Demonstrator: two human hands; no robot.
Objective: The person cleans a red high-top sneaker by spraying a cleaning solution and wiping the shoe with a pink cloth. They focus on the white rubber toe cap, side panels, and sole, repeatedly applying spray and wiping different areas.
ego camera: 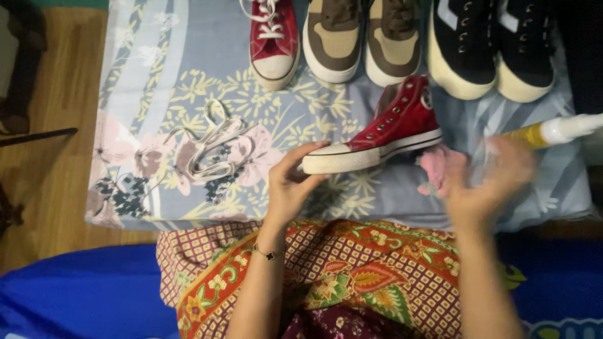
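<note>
Head: left hand (290, 183) grips red sneaker (383, 130)

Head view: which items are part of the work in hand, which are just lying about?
In hand:
left hand on the laceless red high-top sneaker
right hand, blurred, near the pink cloth and spray bottle

Lying about:
loose white shoelace
laced red sneaker
brown-tan sneakers
black sneakers

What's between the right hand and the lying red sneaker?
Head view: a crumpled pink cloth lies between the blurred right hand and the red sneaker, on the floral sheet.
</note>
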